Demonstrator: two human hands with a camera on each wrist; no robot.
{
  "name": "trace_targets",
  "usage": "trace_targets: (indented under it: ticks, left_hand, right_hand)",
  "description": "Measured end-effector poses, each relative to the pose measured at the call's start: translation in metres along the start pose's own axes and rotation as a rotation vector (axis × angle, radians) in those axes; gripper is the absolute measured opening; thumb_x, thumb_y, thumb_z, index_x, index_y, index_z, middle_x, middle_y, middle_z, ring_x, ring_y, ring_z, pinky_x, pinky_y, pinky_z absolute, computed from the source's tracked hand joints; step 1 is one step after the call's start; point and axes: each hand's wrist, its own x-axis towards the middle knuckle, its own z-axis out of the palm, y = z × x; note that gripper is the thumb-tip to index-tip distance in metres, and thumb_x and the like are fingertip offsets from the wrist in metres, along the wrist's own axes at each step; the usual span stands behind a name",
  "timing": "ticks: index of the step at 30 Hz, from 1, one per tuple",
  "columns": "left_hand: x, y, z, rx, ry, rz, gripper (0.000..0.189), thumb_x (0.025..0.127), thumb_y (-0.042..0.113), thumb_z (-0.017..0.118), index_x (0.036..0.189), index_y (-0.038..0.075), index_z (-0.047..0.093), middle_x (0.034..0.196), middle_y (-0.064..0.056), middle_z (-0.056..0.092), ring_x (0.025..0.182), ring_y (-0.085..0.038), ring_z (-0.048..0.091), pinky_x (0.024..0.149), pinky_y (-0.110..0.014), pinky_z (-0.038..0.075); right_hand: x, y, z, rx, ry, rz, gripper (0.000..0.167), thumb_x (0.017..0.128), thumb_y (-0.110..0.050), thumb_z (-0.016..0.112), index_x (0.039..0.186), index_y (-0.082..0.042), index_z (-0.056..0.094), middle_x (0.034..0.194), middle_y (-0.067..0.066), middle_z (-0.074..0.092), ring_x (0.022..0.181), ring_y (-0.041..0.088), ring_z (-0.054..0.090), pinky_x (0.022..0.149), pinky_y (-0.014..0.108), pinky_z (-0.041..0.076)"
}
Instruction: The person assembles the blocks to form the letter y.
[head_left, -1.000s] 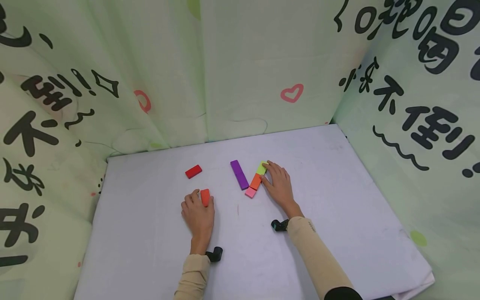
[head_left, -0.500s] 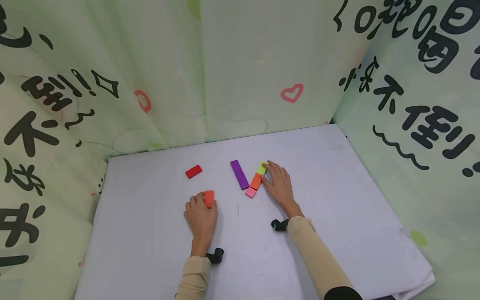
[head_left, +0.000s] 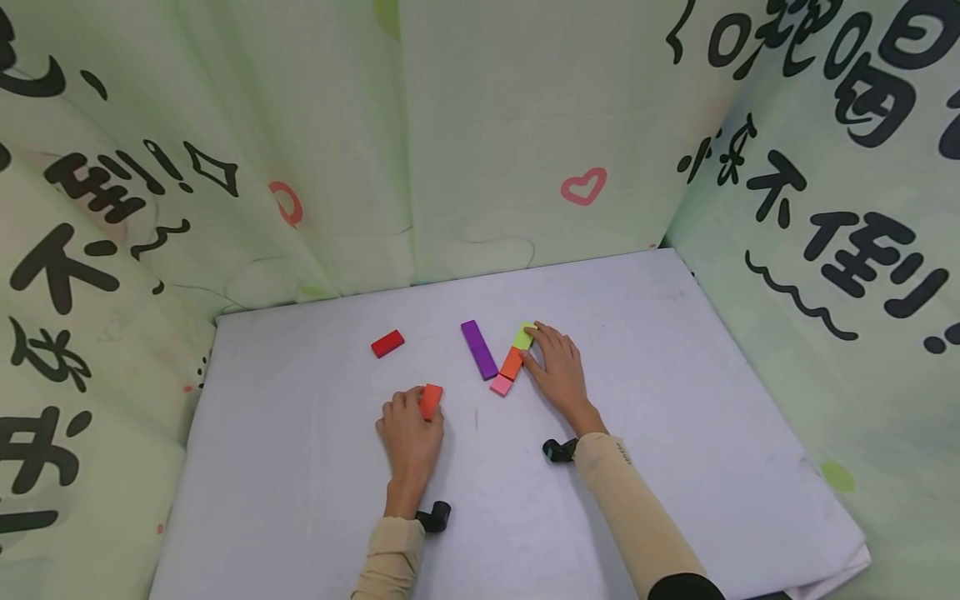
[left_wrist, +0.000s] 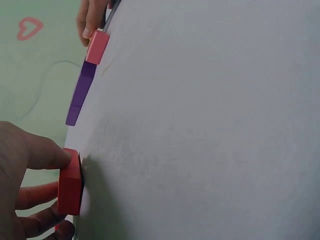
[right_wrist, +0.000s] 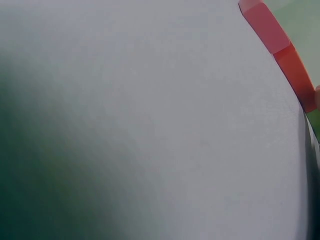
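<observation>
My left hand [head_left: 411,435] pinches a red-orange block [head_left: 431,402] between thumb and fingers, low over the white table. In the left wrist view, the thumb lies on one side of this block [left_wrist: 70,182] and fingers on the other. My right hand [head_left: 558,372] holds the lime-green block [head_left: 523,337] at the far end of a slanted row, its thumb reaching the orange block [head_left: 512,363]. A pink block [head_left: 501,385] ends the row at the near side. Beside it, a long purple piece [head_left: 479,350] slants the other way, forming a V. The right wrist view shows the pink block [right_wrist: 265,27] and part of the row.
A separate red block [head_left: 387,343] lies farther back on the left of the white table [head_left: 300,467]. Pale green curtains [head_left: 480,142] with black writing and hearts stand around its back and sides. Each wrist wears a black camera [head_left: 435,517].
My left hand has shifted to the right and slightly nearer with the red-orange block, which has turned a little. The right hand and the V of blocks stay in place.
</observation>
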Motion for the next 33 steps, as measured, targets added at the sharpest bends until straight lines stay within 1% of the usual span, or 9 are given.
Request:
trace_targets:
  ticks: [3, 7, 16, 22, 25, 29, 33]
  left_hand:
    - [-0.001, 0.001, 0.000, -0.006, -0.023, 0.031, 0.039, 0.092, 0.019, 0.074, 0.129, 0.007, 0.067, 0.118, -0.017, 0.066, 0.110, -0.035, 0.058, 0.092, -0.053, 0.043]
    - [-0.003, 0.003, 0.001, -0.001, -0.037, 0.085, 0.040, 0.091, 0.019, 0.076, 0.127, 0.006, 0.067, 0.118, -0.017, 0.066, 0.109, -0.035, 0.058, 0.096, -0.055, 0.044]
    - [-0.011, 0.011, 0.010, 0.068, -0.056, 0.187, 0.039, 0.091, 0.021, 0.077, 0.127, 0.008, 0.067, 0.117, -0.013, 0.065, 0.107, -0.032, 0.058, 0.098, -0.054, 0.046]
    - [-0.016, 0.019, 0.018, 0.097, -0.067, 0.224, 0.039, 0.092, 0.024, 0.077, 0.127, 0.010, 0.067, 0.116, -0.011, 0.066, 0.107, -0.030, 0.059, 0.097, -0.052, 0.047]
    - [-0.018, 0.023, 0.020, 0.106, -0.083, 0.238, 0.038, 0.093, 0.025, 0.075, 0.128, 0.011, 0.067, 0.117, -0.010, 0.065, 0.108, -0.029, 0.058, 0.098, -0.051, 0.046]
    - [-0.020, 0.029, 0.023, 0.095, -0.111, 0.254, 0.038, 0.094, 0.025, 0.073, 0.129, 0.011, 0.067, 0.118, -0.009, 0.066, 0.109, -0.029, 0.058, 0.098, -0.050, 0.045]
    - [-0.020, 0.034, 0.027, 0.094, -0.120, 0.282, 0.036, 0.095, 0.026, 0.073, 0.128, 0.012, 0.068, 0.116, -0.008, 0.066, 0.106, -0.027, 0.059, 0.096, -0.048, 0.045]
  right_hand:
    - [0.000, 0.000, 0.000, -0.001, 0.003, -0.004, 0.055, 0.108, -0.042, 0.053, 0.156, -0.017, 0.045, 0.168, 0.008, 0.037, 0.158, 0.031, 0.030, 0.131, 0.056, 0.015]
    - [-0.001, 0.001, 0.000, -0.001, 0.003, -0.006, 0.055, 0.108, -0.042, 0.052, 0.156, -0.018, 0.045, 0.168, 0.007, 0.037, 0.158, 0.030, 0.030, 0.131, 0.056, 0.015]
    - [0.000, 0.002, 0.001, -0.005, -0.003, -0.005, 0.056, 0.108, -0.042, 0.052, 0.157, -0.018, 0.043, 0.169, 0.008, 0.036, 0.158, 0.030, 0.029, 0.131, 0.056, 0.014]
    - [0.000, 0.001, 0.000, -0.002, -0.003, -0.008, 0.055, 0.108, -0.042, 0.052, 0.157, -0.018, 0.044, 0.169, 0.007, 0.036, 0.158, 0.031, 0.030, 0.131, 0.056, 0.014]
    - [0.000, 0.001, 0.001, -0.009, 0.000, -0.009, 0.055, 0.108, -0.042, 0.052, 0.157, -0.018, 0.044, 0.169, 0.008, 0.036, 0.158, 0.031, 0.030, 0.131, 0.056, 0.014]
    - [0.001, 0.001, 0.001, -0.017, 0.000, -0.007, 0.055, 0.108, -0.042, 0.052, 0.157, -0.018, 0.043, 0.169, 0.008, 0.037, 0.157, 0.031, 0.030, 0.131, 0.056, 0.014]
    - [0.000, 0.001, 0.001, -0.015, -0.002, -0.004, 0.055, 0.108, -0.041, 0.053, 0.157, -0.018, 0.044, 0.168, 0.007, 0.037, 0.157, 0.031, 0.030, 0.131, 0.056, 0.015]
